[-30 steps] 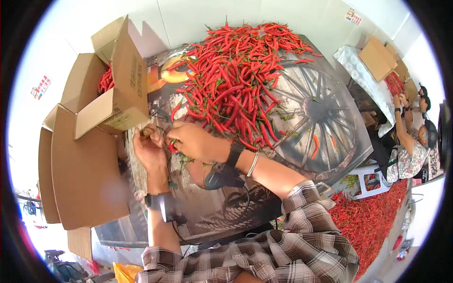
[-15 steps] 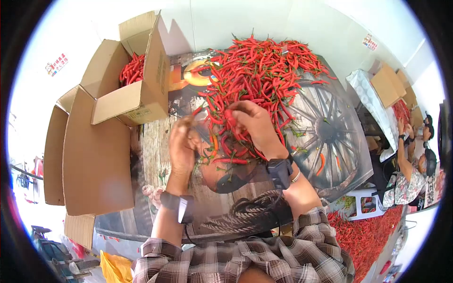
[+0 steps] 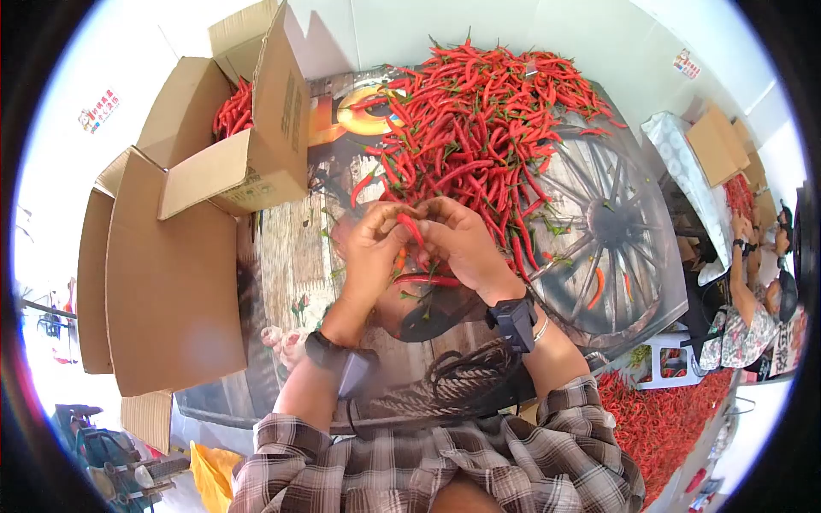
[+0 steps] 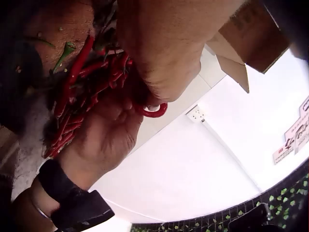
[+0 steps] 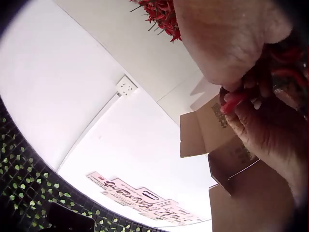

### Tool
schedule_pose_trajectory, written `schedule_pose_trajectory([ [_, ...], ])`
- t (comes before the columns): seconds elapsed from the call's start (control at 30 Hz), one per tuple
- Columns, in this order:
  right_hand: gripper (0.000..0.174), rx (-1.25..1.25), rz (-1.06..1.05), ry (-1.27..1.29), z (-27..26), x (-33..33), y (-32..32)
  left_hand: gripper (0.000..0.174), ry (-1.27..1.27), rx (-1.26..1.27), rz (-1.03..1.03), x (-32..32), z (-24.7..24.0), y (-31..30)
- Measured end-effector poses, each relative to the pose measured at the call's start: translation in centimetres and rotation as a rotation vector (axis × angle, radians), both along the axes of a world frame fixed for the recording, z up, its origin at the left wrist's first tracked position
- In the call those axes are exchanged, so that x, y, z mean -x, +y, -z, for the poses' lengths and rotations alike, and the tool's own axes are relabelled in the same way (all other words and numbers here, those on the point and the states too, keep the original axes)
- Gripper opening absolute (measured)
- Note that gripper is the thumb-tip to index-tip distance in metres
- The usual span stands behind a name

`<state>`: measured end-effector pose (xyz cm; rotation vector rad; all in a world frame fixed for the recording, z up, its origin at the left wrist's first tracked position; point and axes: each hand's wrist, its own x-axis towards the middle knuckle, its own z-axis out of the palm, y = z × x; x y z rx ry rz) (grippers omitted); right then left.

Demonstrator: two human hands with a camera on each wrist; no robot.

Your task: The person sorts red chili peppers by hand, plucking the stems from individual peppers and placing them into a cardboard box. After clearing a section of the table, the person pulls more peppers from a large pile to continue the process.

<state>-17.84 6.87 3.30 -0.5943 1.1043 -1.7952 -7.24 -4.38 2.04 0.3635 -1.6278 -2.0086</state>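
Observation:
In the head view a red chili [image 3: 410, 229] is pinched between the two hands, which meet in front of the big chili pile [image 3: 479, 128]. The left hand [image 3: 374, 252] has its fingers curled at the chili's left side; the right hand [image 3: 462, 244] holds it from the right. From the left wrist the chili [image 4: 155, 112] shows as a bent red curve by the fingertips. The right wrist view shows its red end [image 5: 234, 102] at the left hand's fingers. Another red chili [image 3: 428, 280] lies on the table just below the hands.
An open cardboard box [image 3: 278, 128] with red chilies [image 3: 233, 111] inside stands at the left, beside a second cardboard box [image 3: 175, 291]. Coiled rope shows near the table's front edge. At the right are a white stool [image 3: 667, 363], chilies on the floor and another person [image 3: 744, 316].
The right hand has come from the pile to meet the left hand, and a chili is now between them. A second ago both hands were farther left, near the box.

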Motion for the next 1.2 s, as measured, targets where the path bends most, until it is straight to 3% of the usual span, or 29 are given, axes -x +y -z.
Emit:
schedule_pose_trajectory([
  [0.03, 0.015, -0.005, -0.004, -0.010, 0.1, 0.1, -0.1, 0.017, -0.010, -0.005, -0.004, 0.1, 0.2, 0.1],
  [0.1, 0.014, 0.079, -0.070, -0.149, -0.1, 0.2, -0.2, 0.013, 0.166, -0.381, 0.069, 0.3, 0.5, 0.4],
  [0.3, 0.014, 0.126, -0.148, -0.262, -1.7, 0.5, 0.7, 0.017, 0.196, -0.694, 0.024, 0.1, 2.4, -2.9],
  [0.4, 0.013, -0.172, -0.080, 0.135, -3.2, 0.8, 1.1, 0.016, 0.337, -0.865, 0.040, -0.9, 2.1, -3.8],
  [0.43, 0.013, -0.175, -0.085, 0.131, -2.6, 0.8, 1.0, 0.016, 0.336, -0.868, 0.033, -1.0, 2.3, -4.0],
  [0.5, 0.012, -0.201, 0.026, 0.863, -1.3, 0.9, 0.6, 0.021, 0.351, -0.802, 0.038, -1.0, 2.7, -4.5],
  [0.57, 0.015, -0.221, 0.009, 0.883, -1.3, -0.2, 0.6, 0.023, 0.344, -0.841, 0.000, -1.1, 2.5, -4.4],
  [0.63, 0.019, -0.131, -0.104, 1.221, -0.6, -0.8, 0.2, 0.021, 0.341, -0.827, 0.047, -1.1, 2.4, -4.6],
  [0.77, 0.024, -0.326, -0.149, 1.350, -0.2, -3.0, 0.5, 0.015, 0.354, -0.842, 0.053, -1.0, 1.9, -4.4],
  [1.03, 0.021, -0.092, 0.050, 1.129, -1.3, -0.3, 1.0, 0.009, 0.257, -0.728, 0.006, -0.8, 2.1, -4.3],
  [1.1, 0.015, -0.241, 0.126, 0.458, -3.2, 0.0, 1.7, 0.010, 0.240, -0.707, 0.007, -0.8, 2.0, -4.1],
  [1.13, 0.015, -0.239, 0.128, 0.464, -3.2, 0.5, 1.8, 0.011, 0.219, -0.682, 0.008, -0.8, 1.8, -4.0],
  [1.2, 0.012, -0.096, 0.261, 0.214, -2.8, 1.6, 2.1, 0.013, 0.184, -0.663, 0.003, -0.9, 1.2, -3.7],
])
